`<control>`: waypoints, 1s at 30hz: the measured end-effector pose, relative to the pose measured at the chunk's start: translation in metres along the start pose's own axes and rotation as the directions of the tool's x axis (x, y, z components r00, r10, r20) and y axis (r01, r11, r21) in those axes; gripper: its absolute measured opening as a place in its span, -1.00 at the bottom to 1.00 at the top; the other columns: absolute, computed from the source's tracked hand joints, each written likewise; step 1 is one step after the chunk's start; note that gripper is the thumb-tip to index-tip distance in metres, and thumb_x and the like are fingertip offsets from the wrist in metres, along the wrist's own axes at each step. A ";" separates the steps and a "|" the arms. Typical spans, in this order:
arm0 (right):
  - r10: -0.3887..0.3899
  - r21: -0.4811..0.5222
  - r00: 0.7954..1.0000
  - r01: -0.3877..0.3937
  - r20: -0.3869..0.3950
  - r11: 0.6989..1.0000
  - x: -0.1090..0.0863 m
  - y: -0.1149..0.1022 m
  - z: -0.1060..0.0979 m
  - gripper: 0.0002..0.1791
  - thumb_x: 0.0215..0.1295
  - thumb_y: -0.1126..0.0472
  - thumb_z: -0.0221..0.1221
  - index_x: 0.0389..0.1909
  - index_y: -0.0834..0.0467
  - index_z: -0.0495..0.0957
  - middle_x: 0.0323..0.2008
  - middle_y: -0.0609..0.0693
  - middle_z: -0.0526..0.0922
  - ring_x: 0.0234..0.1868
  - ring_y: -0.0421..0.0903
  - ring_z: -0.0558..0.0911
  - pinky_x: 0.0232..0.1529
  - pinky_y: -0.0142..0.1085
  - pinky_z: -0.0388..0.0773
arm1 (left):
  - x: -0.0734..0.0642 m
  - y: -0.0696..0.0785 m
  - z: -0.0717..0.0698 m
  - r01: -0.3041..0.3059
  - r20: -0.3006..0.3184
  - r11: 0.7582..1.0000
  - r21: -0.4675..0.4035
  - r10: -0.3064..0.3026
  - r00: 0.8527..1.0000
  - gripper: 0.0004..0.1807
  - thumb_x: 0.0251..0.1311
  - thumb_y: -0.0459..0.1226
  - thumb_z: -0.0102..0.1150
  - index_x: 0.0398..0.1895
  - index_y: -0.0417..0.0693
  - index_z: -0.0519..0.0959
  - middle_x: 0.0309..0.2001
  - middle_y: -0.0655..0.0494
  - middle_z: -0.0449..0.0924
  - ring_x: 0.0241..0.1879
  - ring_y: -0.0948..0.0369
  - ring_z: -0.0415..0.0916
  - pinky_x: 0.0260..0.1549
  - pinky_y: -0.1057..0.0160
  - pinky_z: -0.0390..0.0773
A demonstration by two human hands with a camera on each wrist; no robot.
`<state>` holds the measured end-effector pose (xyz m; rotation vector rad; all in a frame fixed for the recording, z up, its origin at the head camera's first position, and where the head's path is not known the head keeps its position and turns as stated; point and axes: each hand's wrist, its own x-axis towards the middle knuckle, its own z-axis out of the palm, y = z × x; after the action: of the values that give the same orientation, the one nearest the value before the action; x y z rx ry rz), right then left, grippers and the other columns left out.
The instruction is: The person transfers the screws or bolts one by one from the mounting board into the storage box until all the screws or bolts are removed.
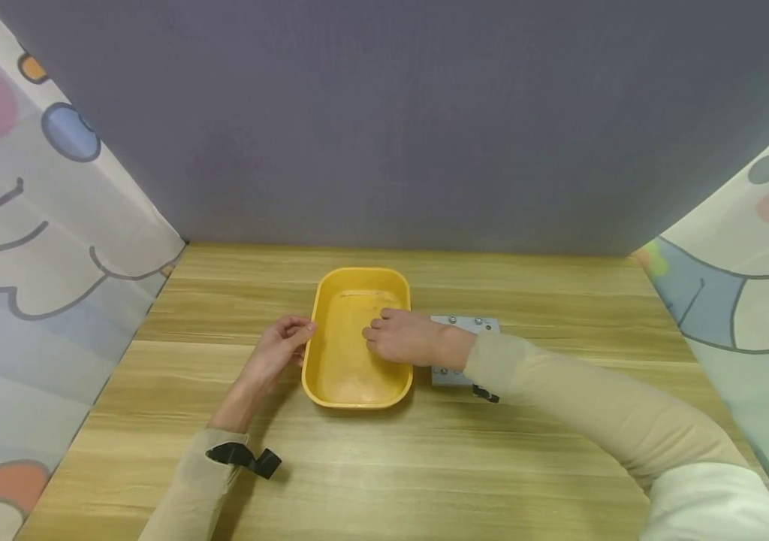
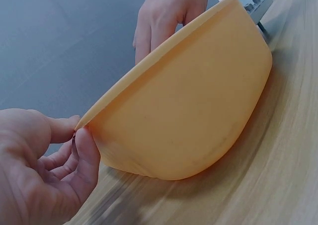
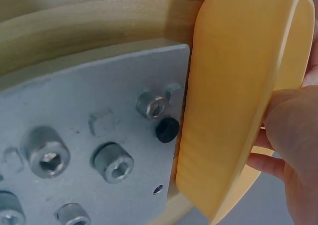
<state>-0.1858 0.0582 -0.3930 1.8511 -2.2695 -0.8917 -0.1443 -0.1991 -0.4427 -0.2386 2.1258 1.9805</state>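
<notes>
A yellow plastic basin (image 1: 357, 398) stands on the wooden table. My left hand (image 1: 279, 347) pinches its left rim between thumb and finger, which the left wrist view shows close up on the basin (image 2: 189, 96). Over the right rim reaches my right hand (image 1: 401, 336), its fingers bent down inside the basin; whether they hold anything small is hidden. Right beside the basin, under my right forearm, lies a grey metal plate (image 1: 452, 376). Seen from the right wrist, the plate (image 3: 74, 135) carries several socket-head screws, one of them a black screw (image 3: 167, 130).
The wooden table (image 1: 357, 473) runs back to a grey upright panel (image 1: 384, 135). Cartoon-printed curtains (image 1: 53, 263) hang at both sides. A black strap (image 1: 242, 456) is round my left wrist.
</notes>
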 end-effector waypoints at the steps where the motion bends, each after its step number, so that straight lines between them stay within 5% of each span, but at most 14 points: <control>1: 0.002 0.007 1.000 -0.002 0.001 1.000 0.000 0.000 0.000 -0.71 0.48 0.23 0.22 0.16 0.05 0.62 0.18 -0.10 0.61 0.08 -0.11 0.61 0.09 -0.25 0.50 | 0.000 0.000 0.000 0.001 0.000 1.000 0.001 -0.001 1.000 -0.58 0.53 -0.23 0.12 0.20 -0.43 0.37 -0.30 0.14 0.59 -0.46 0.33 0.47 -0.50 0.40 0.54; 7: 0.049 0.081 0.999 -0.049 0.003 0.996 -0.006 0.005 -0.003 -0.67 0.46 0.08 0.27 0.16 0.08 0.63 0.20 -0.07 0.61 0.10 -0.10 0.60 0.10 -0.24 0.49 | 0.000 0.000 0.000 0.000 0.003 1.000 0.006 0.000 1.000 -0.57 0.54 -0.23 0.12 0.21 -0.43 0.37 -0.29 0.13 0.58 -0.46 0.32 0.47 -0.50 0.40 0.54; 14: 0.127 0.168 0.990 -0.114 -0.067 0.979 -0.017 0.011 0.001 -0.70 0.46 0.17 0.27 0.14 0.12 0.61 0.19 -0.01 0.62 0.13 -0.05 0.60 0.19 -0.16 0.53 | 0.001 -0.001 0.000 -0.001 0.002 1.000 0.002 0.001 1.000 -0.58 0.53 -0.24 0.12 0.20 -0.43 0.36 -0.30 0.14 0.59 -0.47 0.32 0.46 -0.50 0.40 0.53; 22: 0.257 0.359 0.941 -0.167 -0.219 0.918 -0.030 0.011 0.015 -0.76 0.57 0.02 0.15 -0.03 0.10 0.63 -0.01 -0.01 0.64 0.06 -0.05 0.62 0.19 -0.12 0.57 | 0.001 -0.001 0.001 0.001 0.007 1.000 -0.009 -0.001 1.000 -0.57 0.55 -0.24 0.09 0.22 -0.44 0.34 -0.30 0.14 0.57 -0.47 0.33 0.46 -0.51 0.40 0.55; 30: 0.359 0.457 0.892 -0.208 -0.274 0.865 -0.040 0.008 0.021 -0.69 0.58 0.03 0.12 0.09 0.16 0.61 0.04 0.02 0.63 0.13 -0.01 0.60 0.32 -0.04 0.50 | 0.001 -0.001 0.001 0.002 0.005 1.000 0.002 -0.002 1.000 -0.54 0.54 -0.22 0.12 0.24 -0.45 0.35 -0.27 0.10 0.59 -0.45 0.30 0.49 -0.50 0.39 0.56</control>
<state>-0.1911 0.1040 -0.3947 1.5599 -2.5297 -0.0166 -0.1452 -0.1985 -0.4435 -0.2347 2.1237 1.9754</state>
